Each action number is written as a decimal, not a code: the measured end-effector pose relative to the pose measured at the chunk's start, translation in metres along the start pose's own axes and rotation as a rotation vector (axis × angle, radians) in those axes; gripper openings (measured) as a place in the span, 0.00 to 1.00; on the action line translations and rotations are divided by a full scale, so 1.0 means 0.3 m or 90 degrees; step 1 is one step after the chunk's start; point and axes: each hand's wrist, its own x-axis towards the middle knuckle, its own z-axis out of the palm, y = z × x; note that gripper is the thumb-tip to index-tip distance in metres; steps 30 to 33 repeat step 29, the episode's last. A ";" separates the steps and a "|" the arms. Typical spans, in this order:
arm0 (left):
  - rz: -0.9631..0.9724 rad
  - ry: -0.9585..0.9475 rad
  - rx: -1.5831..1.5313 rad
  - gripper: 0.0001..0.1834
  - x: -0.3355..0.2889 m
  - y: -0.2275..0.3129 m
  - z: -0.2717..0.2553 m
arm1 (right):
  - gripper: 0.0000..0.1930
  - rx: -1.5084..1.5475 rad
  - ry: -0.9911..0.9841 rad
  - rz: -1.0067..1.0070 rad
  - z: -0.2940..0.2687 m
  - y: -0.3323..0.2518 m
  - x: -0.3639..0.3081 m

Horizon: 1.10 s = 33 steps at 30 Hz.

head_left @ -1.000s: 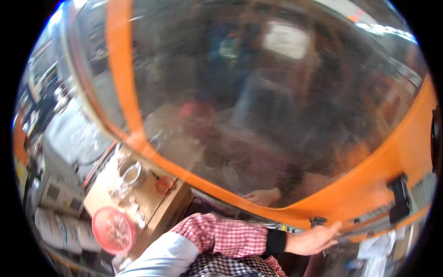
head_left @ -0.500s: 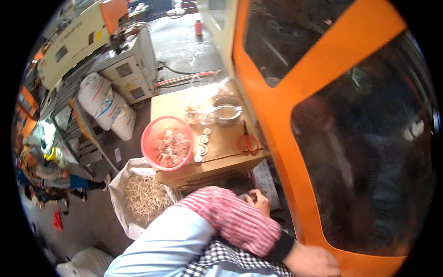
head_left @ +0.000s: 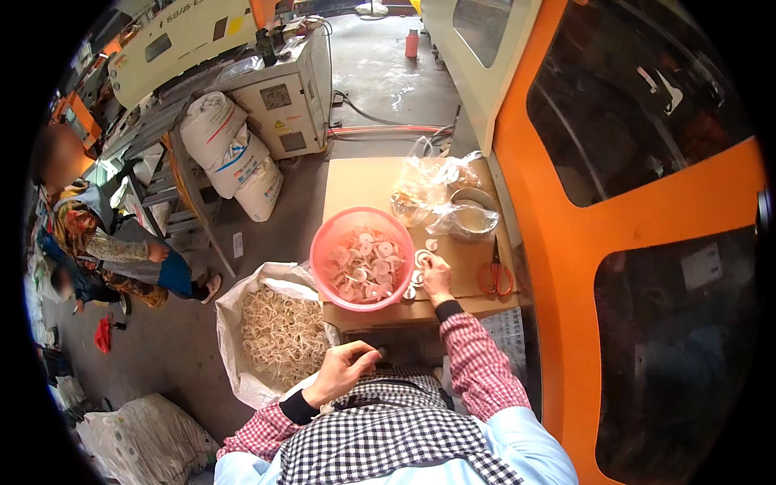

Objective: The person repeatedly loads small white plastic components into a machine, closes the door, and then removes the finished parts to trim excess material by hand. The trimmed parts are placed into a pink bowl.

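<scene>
My right hand (head_left: 437, 277) reaches down to the cardboard-topped surface, fingers closed on a white plastic piece in a small row beside the bowl. Other white round plastic pieces (head_left: 432, 244) of that row show around the fingertips. Left of this hand stands a pink plastic bowl (head_left: 320, 267), holding many translucent white disc-shaped pieces (head_left: 368, 265). My left hand (head_left: 343, 372) hovers over my lap, near the rim of a white woven sack (head_left: 230, 339). Its fingers are loosely bent and apart, with nothing visible in them. The sack is full of thin cream-coloured plastic scraps (head_left: 283, 333).
Red-handled scissors (head_left: 495, 279) lie right of my right hand. Clear plastic bags (head_left: 428, 190) and a round metal container (head_left: 475, 212) stand farther back. An orange machine (head_left: 558, 267) borders the right side. Filled white sacks (head_left: 234, 153) and a person (head_left: 121, 242) are at left.
My view has shifted, and my body faces the cardboard surface. My right hand has come up to the white pieces beside the bowl. My left hand now shows above my lap.
</scene>
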 end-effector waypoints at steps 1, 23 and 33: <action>-0.005 0.000 -0.003 0.09 0.003 -0.009 -0.029 | 0.07 0.044 0.059 -0.006 -0.020 -0.007 -0.009; 0.131 0.233 -0.400 0.07 0.239 0.125 -0.102 | 0.10 0.381 -0.392 -0.278 -0.396 -0.635 -0.144; 0.272 0.451 -0.169 0.09 0.187 0.099 -0.094 | 0.08 0.404 -0.568 -0.245 -0.331 -0.671 -0.107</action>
